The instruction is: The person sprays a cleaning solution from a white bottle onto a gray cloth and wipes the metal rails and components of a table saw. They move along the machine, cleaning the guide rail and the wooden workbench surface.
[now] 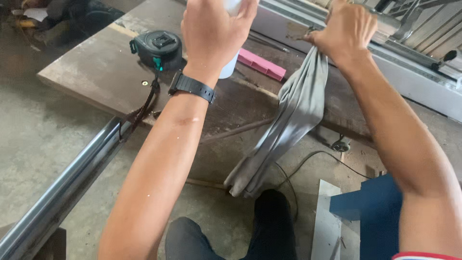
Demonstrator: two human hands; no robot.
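Grey cloth (293,110) hangs from the right hand (344,31), whose fingers are clenched around its bunched top end above the worn board (96,72). Judged soft, light and limp, it offers no stiffness; the gathered top is the sound place to grip. Its long axis runs down and leftward, the free end nearing the floor. Left hand (211,29) is wrapped around a white bottle (228,67), beside a tape measure (159,48).
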